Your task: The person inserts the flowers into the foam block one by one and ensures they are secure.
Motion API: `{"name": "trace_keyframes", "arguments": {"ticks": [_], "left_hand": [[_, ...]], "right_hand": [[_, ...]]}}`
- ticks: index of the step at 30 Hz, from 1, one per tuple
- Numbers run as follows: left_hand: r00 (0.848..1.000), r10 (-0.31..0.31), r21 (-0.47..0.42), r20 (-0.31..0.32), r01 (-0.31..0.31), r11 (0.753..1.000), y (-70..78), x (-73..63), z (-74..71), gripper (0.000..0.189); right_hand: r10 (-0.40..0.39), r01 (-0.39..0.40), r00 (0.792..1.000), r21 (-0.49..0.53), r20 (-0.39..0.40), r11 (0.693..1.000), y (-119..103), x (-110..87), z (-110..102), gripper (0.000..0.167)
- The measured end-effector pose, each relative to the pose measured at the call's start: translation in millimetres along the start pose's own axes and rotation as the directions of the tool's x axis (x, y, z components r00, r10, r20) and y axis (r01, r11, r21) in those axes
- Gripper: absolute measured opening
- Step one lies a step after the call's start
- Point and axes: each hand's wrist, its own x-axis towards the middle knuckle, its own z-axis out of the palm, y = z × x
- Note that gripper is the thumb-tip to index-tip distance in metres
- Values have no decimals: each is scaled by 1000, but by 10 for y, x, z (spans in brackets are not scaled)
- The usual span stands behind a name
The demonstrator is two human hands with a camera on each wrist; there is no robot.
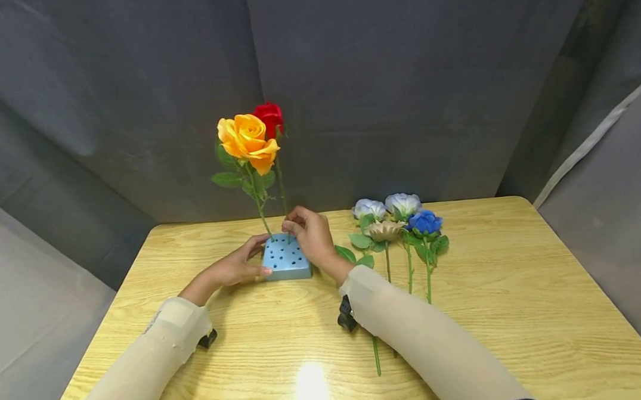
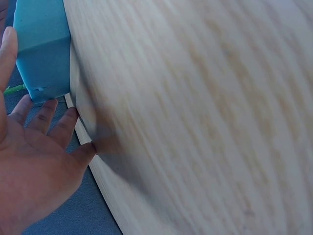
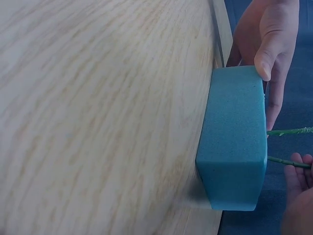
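Note:
A light blue foam block with several holes in its top sits on the table. My left hand holds it at the left side, thumb at the front corner and fingers toward the back, as the left wrist view also shows. An orange rose stands in the block on a leafy stem, leaning left. Behind it rises a red rose, partly covered by the orange bloom. Low on the red rose's stem, just above the block, the fingertips of my right hand pinch it.
Right of the block lie several more flowers: two pale lilac blooms, a beige one and a blue one. Their stems point toward the front, some under my right forearm. Grey curtains hang behind the wooden table.

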Motion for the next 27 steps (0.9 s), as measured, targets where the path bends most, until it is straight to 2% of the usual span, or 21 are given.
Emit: {"name": "trace_keyframes", "arguments": {"ticks": [11, 27], "left_hand": [[1000, -9, 8, 1, 8, 1000, 19, 7, -5, 91], [1000, -22, -25, 13, 23, 999, 32, 8, -16, 91]], "right_hand": [[0, 0, 1000, 2, -17, 1000, 39, -6, 13, 9], [-55, 57, 998, -77, 38, 995, 74, -9, 58, 9]]}}
